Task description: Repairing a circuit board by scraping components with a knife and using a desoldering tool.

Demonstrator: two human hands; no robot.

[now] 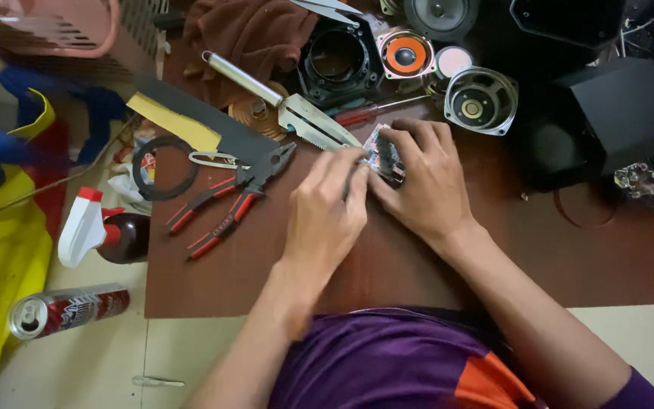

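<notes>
Brown rectangular work board (569,257), laid on a pale tiled floor (100,356).
Red-handled steel pliers (232,198), on the board's left part, jaws toward the middle.
Serrated steel knife with a round metal handle (281,102), lying diagonally above the pliers.
Bare loudspeaker driver with a silver metal frame (481,101), at the board's far edge; a smaller driver with an orange cone (405,53) just behind it.
Black box-shaped speaker cabinet (630,113), far right.
Thin black rubber ring (164,168), at the board's left edge.
Dark bottle with a white and red trigger sprayer (104,233), on the floor.
Red and silver drink can (68,310), lying on its side near the bottle.
Brown crumpled cloth (255,34), at the top.
</notes>
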